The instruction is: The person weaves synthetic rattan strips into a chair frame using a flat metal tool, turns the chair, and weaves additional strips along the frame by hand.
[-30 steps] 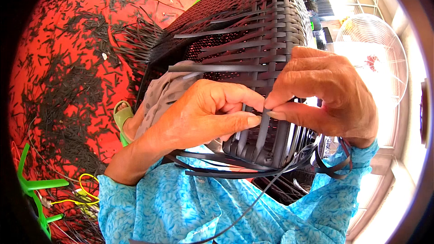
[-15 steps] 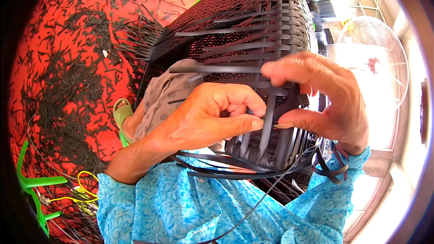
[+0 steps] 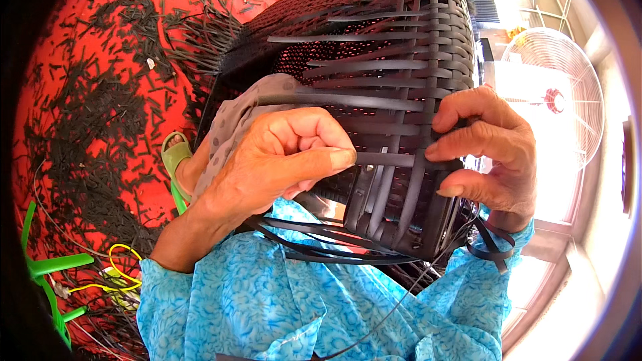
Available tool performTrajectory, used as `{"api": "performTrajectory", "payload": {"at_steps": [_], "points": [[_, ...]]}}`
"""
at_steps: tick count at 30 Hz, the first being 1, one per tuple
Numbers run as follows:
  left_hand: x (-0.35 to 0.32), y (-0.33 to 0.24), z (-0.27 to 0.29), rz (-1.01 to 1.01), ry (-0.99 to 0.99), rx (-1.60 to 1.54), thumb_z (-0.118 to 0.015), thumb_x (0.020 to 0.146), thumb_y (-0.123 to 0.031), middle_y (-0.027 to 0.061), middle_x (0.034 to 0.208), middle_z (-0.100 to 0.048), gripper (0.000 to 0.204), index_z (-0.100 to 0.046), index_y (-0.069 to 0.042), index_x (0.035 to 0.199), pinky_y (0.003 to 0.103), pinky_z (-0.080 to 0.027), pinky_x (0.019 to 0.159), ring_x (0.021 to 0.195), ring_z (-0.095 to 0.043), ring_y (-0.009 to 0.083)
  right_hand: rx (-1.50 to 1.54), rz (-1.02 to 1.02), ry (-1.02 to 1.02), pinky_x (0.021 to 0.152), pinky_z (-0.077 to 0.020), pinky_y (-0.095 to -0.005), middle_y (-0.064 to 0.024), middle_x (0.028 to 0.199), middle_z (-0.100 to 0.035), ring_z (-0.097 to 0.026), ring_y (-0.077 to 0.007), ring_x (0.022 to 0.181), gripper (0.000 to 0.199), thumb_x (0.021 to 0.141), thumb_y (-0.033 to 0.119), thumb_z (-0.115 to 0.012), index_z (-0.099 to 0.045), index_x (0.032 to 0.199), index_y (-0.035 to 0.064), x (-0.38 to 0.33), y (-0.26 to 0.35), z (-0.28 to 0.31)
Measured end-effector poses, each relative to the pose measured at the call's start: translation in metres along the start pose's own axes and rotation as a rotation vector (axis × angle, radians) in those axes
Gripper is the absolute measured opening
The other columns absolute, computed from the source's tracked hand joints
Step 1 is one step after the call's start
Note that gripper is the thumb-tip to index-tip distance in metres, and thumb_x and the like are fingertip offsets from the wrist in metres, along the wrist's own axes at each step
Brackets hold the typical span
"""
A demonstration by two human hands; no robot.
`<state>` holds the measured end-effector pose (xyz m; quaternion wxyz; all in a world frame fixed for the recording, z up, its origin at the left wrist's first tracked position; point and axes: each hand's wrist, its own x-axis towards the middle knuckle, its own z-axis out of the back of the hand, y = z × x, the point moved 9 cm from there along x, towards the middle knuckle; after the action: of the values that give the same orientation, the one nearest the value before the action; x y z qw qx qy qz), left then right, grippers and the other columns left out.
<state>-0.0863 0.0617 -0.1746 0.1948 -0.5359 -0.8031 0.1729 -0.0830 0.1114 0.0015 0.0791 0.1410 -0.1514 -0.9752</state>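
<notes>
A large black wicker piece [image 3: 374, 0] made of flat strips lies across my lap, its lower end only partly woven. My left hand [image 3: 287, 154] is closed, thumb and forefinger pinching the end of a flat dark strip [image 3: 388, 159]. This strip runs taut to the right and goes in among the lengthwise strips near the frame's edge. At that edge my right hand [image 3: 488, 144] is curved, thumb and fingers apart, its fingertips at the dark frame [image 3: 438, 214]. Above the hands, several loose strip ends [image 3: 341, 99] stick out leftward from the weave.
Black strip offcuts [image 3: 87, 140] litter the red floor covering [image 3: 194, 20] on the left. Long loose strips [image 3: 321, 244] hang over my blue patterned clothing. A round fan [image 3: 555, 93] stands at the right. Green plastic legs [image 3: 60, 267] and a yellow cord [image 3: 117, 274] are at lower left.
My left hand has moved left, drawing the strip out straight. My right hand has come down to the frame's edge, and the wicker piece has shifted slightly right.
</notes>
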Motion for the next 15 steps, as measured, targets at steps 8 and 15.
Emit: {"api": "performTrajectory", "payload": {"at_steps": [8,15], "points": [[0.000,0.030,-0.011,0.179,0.141,0.020,-0.064,0.087,-0.010,-0.0044,0.078,-0.055,0.014,-0.057,-0.006,0.098,0.018,-0.038,0.052,0.059,-0.048,0.0011,-0.125,0.063,0.002,0.061,-0.0449,-0.0325,-0.0083,0.085,-0.062,-0.058,-0.0217,0.070,0.015,0.062,0.016,-0.076,-0.068,0.072,0.0072,-0.001,0.005,-0.003],[0.005,0.006,-0.008,-0.230,0.072,0.365,-0.066,0.081,-0.007,0.0037,0.110,-0.056,0.039,-0.054,-0.004,0.118,0.028,-0.044,0.085,0.101,-0.054,0.0134,-0.139,0.066,-0.013,0.060,-0.0440,-0.0322,-0.0082,0.087,-0.063,-0.058,-0.0212,0.068,0.015,0.061,0.016,-0.074,-0.067,0.071,0.0076,0.000,0.005,-0.005]]}}
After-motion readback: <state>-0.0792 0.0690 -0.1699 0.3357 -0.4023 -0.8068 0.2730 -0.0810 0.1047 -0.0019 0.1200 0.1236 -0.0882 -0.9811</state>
